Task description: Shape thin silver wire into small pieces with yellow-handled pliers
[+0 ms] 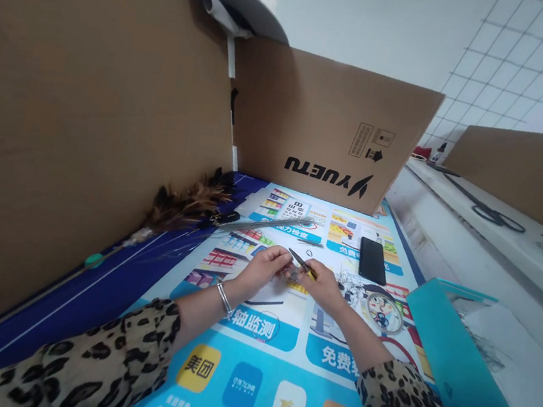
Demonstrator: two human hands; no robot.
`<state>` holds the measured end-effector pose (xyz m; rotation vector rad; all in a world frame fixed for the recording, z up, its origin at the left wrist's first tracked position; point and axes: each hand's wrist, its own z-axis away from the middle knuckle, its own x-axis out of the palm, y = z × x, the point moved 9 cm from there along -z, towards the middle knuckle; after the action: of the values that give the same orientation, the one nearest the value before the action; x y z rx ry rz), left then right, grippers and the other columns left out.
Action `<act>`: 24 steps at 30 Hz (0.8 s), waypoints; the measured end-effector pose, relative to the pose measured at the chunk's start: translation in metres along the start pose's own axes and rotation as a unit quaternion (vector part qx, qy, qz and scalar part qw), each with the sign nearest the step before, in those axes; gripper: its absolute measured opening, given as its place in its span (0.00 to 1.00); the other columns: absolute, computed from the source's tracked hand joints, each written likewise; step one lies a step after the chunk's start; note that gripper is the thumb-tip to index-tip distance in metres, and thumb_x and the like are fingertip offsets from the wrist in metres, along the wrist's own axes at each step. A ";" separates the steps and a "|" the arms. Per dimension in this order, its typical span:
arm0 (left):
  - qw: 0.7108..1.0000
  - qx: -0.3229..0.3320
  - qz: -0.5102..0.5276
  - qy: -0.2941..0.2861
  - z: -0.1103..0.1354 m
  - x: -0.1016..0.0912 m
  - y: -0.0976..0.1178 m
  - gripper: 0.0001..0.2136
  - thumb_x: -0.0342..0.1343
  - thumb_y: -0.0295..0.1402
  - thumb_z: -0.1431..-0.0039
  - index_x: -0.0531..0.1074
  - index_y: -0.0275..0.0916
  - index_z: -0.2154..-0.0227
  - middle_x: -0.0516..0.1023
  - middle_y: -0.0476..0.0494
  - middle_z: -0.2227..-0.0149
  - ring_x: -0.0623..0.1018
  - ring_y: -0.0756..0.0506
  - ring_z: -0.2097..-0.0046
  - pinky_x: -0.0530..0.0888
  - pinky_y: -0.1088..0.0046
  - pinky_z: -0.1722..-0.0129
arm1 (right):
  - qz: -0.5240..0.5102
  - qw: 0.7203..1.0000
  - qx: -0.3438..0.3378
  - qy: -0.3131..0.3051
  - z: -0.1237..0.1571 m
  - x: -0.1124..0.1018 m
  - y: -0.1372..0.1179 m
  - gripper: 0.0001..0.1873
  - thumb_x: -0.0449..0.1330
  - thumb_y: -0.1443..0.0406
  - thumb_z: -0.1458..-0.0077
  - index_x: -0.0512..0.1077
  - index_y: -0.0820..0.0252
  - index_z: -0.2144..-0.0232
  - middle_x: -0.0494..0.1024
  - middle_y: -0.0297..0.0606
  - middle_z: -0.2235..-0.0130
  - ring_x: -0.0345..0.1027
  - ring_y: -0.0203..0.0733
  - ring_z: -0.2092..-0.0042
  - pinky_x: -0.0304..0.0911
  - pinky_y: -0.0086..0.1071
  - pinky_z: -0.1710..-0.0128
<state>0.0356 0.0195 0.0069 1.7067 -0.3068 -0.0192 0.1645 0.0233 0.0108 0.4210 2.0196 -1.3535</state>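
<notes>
Over the printed sheet [257, 360], my two hands come close together at the middle. The fingers of my left hand [266, 269] are pinched on a small reddish, wiry piece [288, 272]; its kind is too small to make out. My right hand [324, 286] is closed around a slim black-and-yellow hand tool [302, 262], its dark tip pointing up and left. Whether this is a pair of pliers or a cutter I cannot tell. Just beyond the hands lies a small dark loop [309, 253]. A bundle of thin grey wires or rods [273, 223] lies farther back.
A black phone [373, 261] lies at the right, behind a tangle of dark thread [353, 288] and a round dish [384, 312]. Brown feathers [188, 204] rest at the left. A teal box [460, 371] stands at right. Cardboard panels [324, 116] rise behind and left. Scissors [496, 217] lie on a ledge.
</notes>
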 end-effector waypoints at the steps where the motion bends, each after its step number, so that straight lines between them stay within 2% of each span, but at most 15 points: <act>1: 1.000 0.002 0.001 -0.002 0.000 0.000 0.000 0.12 0.52 0.41 0.48 0.69 0.36 0.73 0.72 0.47 0.78 0.69 0.51 0.76 0.62 0.77 0.77 | 0.001 1.000 -0.001 0.002 0.000 0.000 0.000 0.06 0.52 0.63 0.52 0.66 0.57 0.70 0.69 0.30 0.72 0.60 0.35 0.70 0.54 0.27 0.70; 9: 1.000 0.005 0.021 0.003 -0.004 -0.001 -0.005 0.12 0.53 0.41 0.48 0.69 0.36 0.72 0.72 0.47 0.76 0.70 0.51 0.75 0.64 0.76 0.75 | 0.000 1.000 0.012 0.000 0.000 0.001 0.007 0.06 0.52 0.63 0.53 0.66 0.57 0.70 0.69 0.30 0.71 0.61 0.35 0.69 0.55 0.27 0.69; 17: 1.000 0.024 -0.012 0.002 -0.006 -0.003 -0.004 0.13 0.52 0.42 0.48 0.68 0.35 0.73 0.72 0.49 0.77 0.68 0.52 0.76 0.63 0.77 0.76 | 0.021 1.000 0.006 0.004 -0.003 0.002 0.008 0.07 0.53 0.63 0.53 0.66 0.57 0.69 0.69 0.29 0.71 0.61 0.34 0.69 0.54 0.26 0.69; 24: 0.999 0.014 -0.027 -0.016 -0.004 0.002 -0.002 0.14 0.50 0.43 0.47 0.67 0.35 0.72 0.71 0.50 0.78 0.68 0.53 0.77 0.63 0.78 0.76 | 0.023 1.000 0.006 0.011 -0.003 0.001 0.008 0.07 0.54 0.62 0.53 0.67 0.57 0.69 0.69 0.29 0.72 0.60 0.34 0.70 0.55 0.26 0.70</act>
<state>0.0387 0.0236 0.0057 1.7430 -0.2855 -0.0818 0.1674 0.0291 0.0052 0.4874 2.0093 -1.3385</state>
